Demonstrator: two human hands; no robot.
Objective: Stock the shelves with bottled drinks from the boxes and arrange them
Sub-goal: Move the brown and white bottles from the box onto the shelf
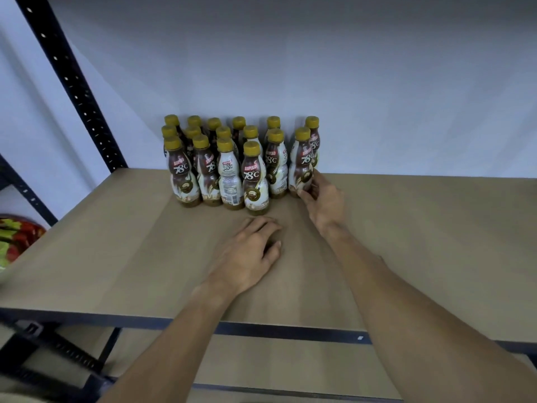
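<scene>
Yellow-capped bottles (229, 170), upright cluster at the shelf's (116, 242) back edge: right hand (322, 199) grips the end bottle (302, 167) low down, left hand (250, 251) rests empty and loosely curled in front; best slid snug, label forward, kept upright.

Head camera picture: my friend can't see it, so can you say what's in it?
A person's right hand grips the front right bottle in a cluster of yellow-capped coffee bottles standing at the back of a brown shelf. The left hand rests on the shelf in front of them, holding nothing.
</scene>
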